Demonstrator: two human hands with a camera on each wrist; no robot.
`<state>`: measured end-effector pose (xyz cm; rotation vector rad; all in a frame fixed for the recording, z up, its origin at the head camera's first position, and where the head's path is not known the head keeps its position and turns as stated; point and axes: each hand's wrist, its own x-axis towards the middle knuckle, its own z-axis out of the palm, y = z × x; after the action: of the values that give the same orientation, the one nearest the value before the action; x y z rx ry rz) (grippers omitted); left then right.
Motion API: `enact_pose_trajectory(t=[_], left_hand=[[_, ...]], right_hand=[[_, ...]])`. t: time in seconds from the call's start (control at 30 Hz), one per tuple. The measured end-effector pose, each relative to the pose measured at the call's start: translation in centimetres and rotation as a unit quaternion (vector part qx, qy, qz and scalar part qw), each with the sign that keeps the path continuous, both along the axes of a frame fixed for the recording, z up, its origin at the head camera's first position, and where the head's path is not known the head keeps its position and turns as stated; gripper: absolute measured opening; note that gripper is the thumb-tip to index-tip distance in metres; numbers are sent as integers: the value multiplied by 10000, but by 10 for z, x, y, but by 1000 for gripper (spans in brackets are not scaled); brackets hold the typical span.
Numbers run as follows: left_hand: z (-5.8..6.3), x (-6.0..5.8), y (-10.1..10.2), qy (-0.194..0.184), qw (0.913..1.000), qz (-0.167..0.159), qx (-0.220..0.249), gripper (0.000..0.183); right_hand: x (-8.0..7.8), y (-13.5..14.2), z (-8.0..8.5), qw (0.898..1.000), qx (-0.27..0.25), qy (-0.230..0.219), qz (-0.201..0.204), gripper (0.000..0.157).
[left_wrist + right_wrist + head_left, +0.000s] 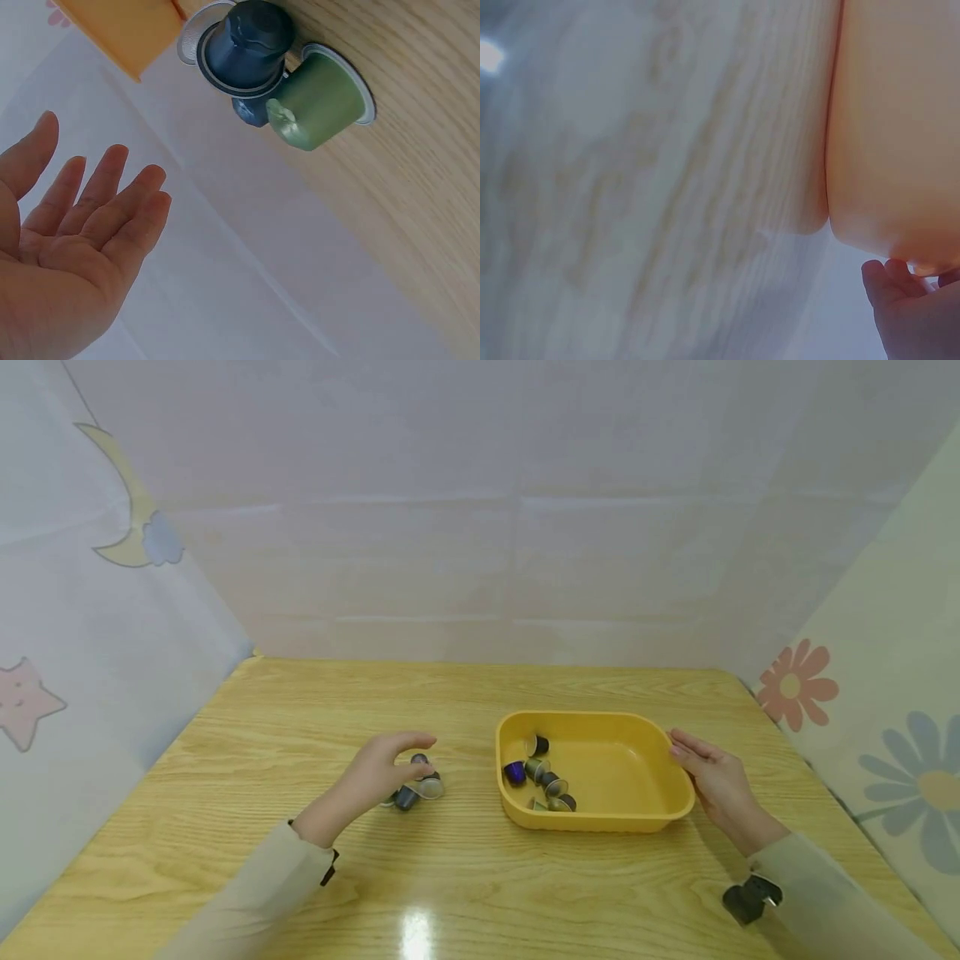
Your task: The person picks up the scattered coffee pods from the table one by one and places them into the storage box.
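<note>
My left hand (378, 774) hovers over a small cluster of coffee capsules (406, 798) on the table, thumb and fingers apart with nothing between them. In the left wrist view, that hand (90, 247) shows its palm, fingers loosely extended. Beyond it there, a dark blue capsule (251, 45) and a green capsule (322, 101) lie close together, partly covering another blue one. Right of the cluster is a yellow plastic tub (630, 823). My right hand (718, 779) holds the tub's right end by the rim. Several capsules lie in the tub's left part, among them a purple one (514, 772).
The light wooden table (300, 710) carries the tub and the capsules. A pale cloth (420, 568) hangs behind it, with patterned cloth at both sides. Dark devices are strapped on both wrists, the right one (750, 898) beside the sleeve.
</note>
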<state>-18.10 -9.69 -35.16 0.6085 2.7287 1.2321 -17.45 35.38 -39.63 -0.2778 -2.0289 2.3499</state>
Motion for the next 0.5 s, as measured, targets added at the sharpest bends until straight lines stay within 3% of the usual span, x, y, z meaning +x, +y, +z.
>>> enact_pose_trajectory(t=[0.07, 0.17, 0.37, 0.5], left_hand=[[-2, 1, -4, 24, 10000, -8, -14, 43], [-5, 3, -9, 62, 9999, 12, -88, 44], [-9, 5, -18, 96, 9998, 50, -142, 45], [-12, 5, -23, 31, 9999, 69, -141, 46]], right_hand=[[0, 0, 1, 10000, -32, -5, -1, 46], [0, -1, 2, 10000, 18, -64, 28, 58], [2, -1, 2, 10000, 39, -74, 14, 48], [2, -1, 2, 9999, 100, -80, 13, 54]])
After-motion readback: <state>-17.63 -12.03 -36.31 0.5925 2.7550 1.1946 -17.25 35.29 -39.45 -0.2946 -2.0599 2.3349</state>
